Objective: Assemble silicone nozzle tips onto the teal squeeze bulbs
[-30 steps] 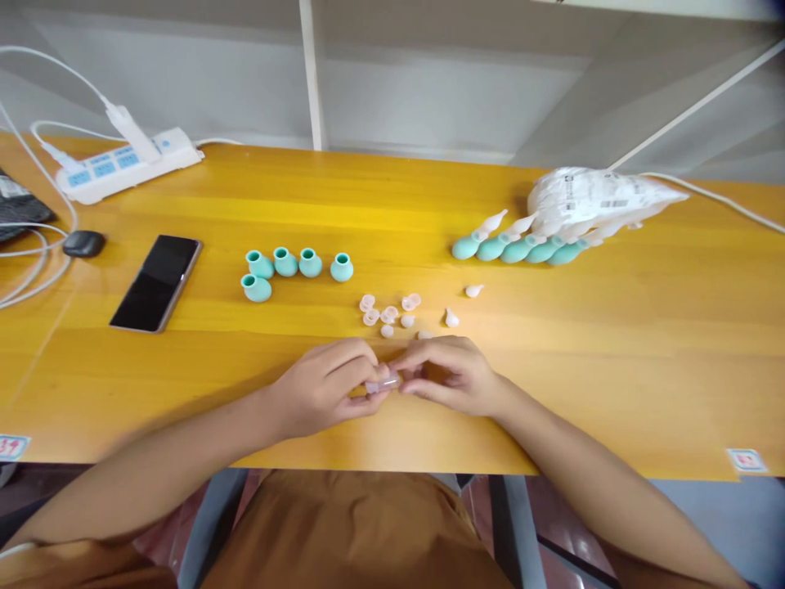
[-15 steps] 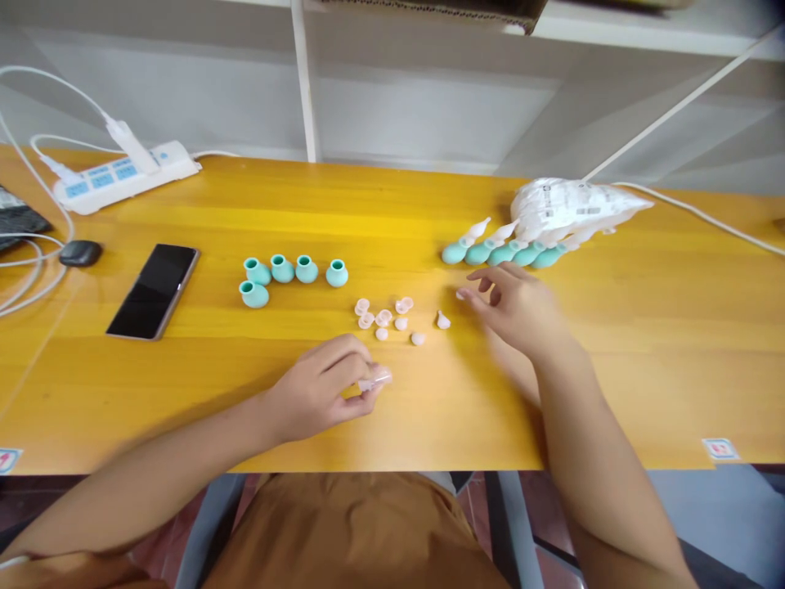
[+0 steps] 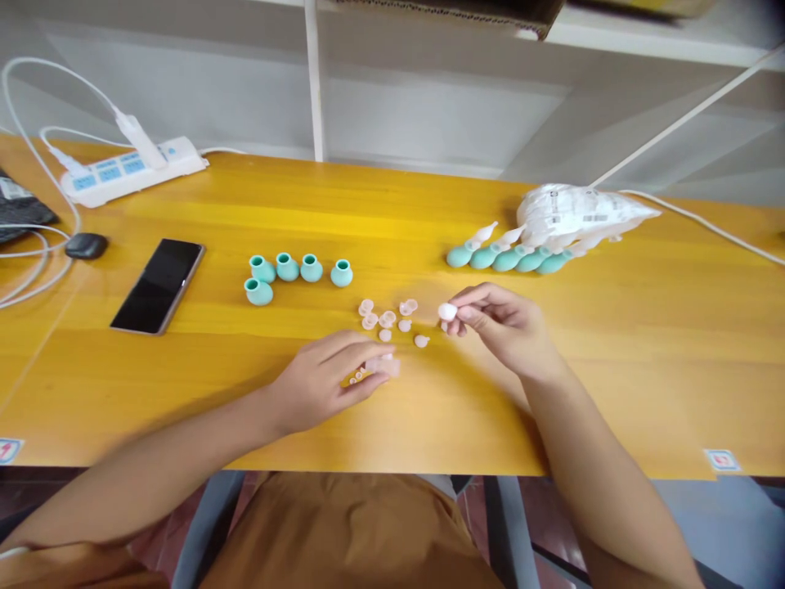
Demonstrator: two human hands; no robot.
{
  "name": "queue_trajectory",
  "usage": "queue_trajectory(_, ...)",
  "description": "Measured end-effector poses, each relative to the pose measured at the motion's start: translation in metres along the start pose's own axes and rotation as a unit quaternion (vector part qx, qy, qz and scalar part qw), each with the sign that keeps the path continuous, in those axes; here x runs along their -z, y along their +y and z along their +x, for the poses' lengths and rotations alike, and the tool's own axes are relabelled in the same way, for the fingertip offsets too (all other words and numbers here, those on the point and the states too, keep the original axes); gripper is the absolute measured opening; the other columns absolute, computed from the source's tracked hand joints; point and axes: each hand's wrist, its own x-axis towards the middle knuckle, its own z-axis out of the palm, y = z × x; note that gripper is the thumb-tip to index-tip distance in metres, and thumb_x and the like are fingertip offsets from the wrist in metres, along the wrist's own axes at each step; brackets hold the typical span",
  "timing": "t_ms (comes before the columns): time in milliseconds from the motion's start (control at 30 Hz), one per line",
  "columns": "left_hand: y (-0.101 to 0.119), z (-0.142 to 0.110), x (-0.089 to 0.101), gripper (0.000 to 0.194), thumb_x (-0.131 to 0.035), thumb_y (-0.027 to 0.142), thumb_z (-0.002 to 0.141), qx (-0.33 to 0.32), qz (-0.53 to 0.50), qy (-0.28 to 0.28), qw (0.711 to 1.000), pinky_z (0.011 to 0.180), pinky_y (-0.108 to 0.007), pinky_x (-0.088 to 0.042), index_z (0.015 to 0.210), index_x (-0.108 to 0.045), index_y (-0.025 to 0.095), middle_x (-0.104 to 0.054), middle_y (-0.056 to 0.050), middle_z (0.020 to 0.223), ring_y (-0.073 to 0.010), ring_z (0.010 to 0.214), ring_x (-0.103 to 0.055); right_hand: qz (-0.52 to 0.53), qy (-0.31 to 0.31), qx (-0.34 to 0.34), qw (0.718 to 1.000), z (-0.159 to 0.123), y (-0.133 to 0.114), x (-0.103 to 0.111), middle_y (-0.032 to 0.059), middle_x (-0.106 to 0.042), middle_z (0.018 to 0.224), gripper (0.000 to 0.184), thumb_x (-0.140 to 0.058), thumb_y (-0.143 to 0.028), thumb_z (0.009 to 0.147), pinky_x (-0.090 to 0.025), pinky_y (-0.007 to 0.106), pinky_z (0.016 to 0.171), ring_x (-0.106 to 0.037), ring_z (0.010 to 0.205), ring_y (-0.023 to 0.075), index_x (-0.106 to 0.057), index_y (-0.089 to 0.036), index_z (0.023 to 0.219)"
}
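My left hand is closed in a pinch around a clear plastic piece, low over the table near the front. Several tiny clear rings show beside its fingers. My right hand grips a small white bulb-shaped tip between thumb and fingertips. Between the hands lie pale pink cup-like pieces and small round pale pieces. Behind my right hand stands a row of teal bulbs with pale nozzles. To the left are several open teal bulbs without nozzles.
A phone lies at the left, with a black mouse-like object and white cables beyond it. A white power strip sits at the back left. A white plastic bag rests behind the nozzled bulbs. A shelf divider rises behind the table.
My right hand has moved left and toward me and has taken hold of the white tip. My left hand has shifted slightly, still holding the clear piece, which has turned.
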Motion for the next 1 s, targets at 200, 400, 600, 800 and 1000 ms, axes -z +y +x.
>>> queue_trajectory(200, -0.001, 0.001, -0.001, 0.034, -0.078, 0.019, 0.108, -0.004, -0.024, 0.002, 1.0, 0.094, -0.029, -0.07, 0.141, -0.071, 0.02, -0.083, -0.009, 0.117, -0.0177, 0.103, -0.083, 0.07, -0.061, -0.034, 0.995, -0.008, 0.0, -0.021, 0.0048, -0.086, 0.087, 0.023, -0.095, -0.041, 0.095, -0.067, 0.025, 0.062, -0.08, 0.07, 0.0149, -0.084, -0.021, 0.098)
queue_trajectory(400, 0.004, 0.007, 0.002, 0.022, -0.083, 0.017, 0.103, 0.052, -0.07, 0.014, 0.996, 0.088, -0.025, -0.067, 0.124, -0.076, 0.02, -0.084, -0.005, 0.108, -0.0147, 0.094, -0.081, 0.096, -0.078, -0.051, 0.991, -0.009, 0.005, -0.025, 0.0047, -0.088, 0.092, 0.022, -0.096, -0.036, 0.093, -0.068, 0.025, 0.069, -0.08, 0.072, 0.0137, -0.084, -0.02, 0.101)
queue_trajectory(600, 0.003, 0.011, 0.002, 0.02, -0.086, 0.017, 0.1, 0.082, -0.115, 0.015, 0.99, 0.083, -0.025, -0.065, 0.118, -0.076, 0.019, -0.084, -0.005, 0.104, -0.0146, 0.09, -0.08, 0.097, -0.125, -0.025, 0.987, -0.01, 0.004, -0.032, 0.0049, -0.087, 0.092, 0.02, -0.095, -0.034, 0.095, -0.068, 0.027, 0.073, -0.082, 0.079, 0.0155, -0.083, -0.02, 0.101)
queue_trajectory(800, 0.002, 0.009, 0.001, 0.019, -0.086, 0.017, 0.1, 0.085, -0.096, 0.009, 0.992, 0.08, -0.025, -0.063, 0.114, -0.074, 0.019, -0.081, -0.004, 0.104, -0.0142, 0.088, -0.077, 0.082, -0.135, 0.016, 0.987, -0.014, 0.001, -0.035, 0.0059, -0.085, 0.092, 0.016, -0.095, -0.03, 0.094, -0.066, 0.028, 0.074, -0.081, 0.082, 0.0166, -0.084, -0.02, 0.098)
queue_trajectory(1000, 0.005, 0.008, 0.002, 0.024, -0.087, 0.01, 0.097, 0.02, -0.097, 0.02, 0.995, 0.076, -0.024, -0.062, 0.114, -0.072, 0.017, -0.08, -0.005, 0.1, -0.0134, 0.084, -0.076, 0.097, -0.156, 0.035, 0.982, -0.015, -0.004, -0.037, 0.007, -0.086, 0.093, 0.01, -0.093, -0.022, 0.095, -0.057, 0.024, 0.064, -0.078, 0.079, 0.0152, -0.083, -0.02, 0.097)
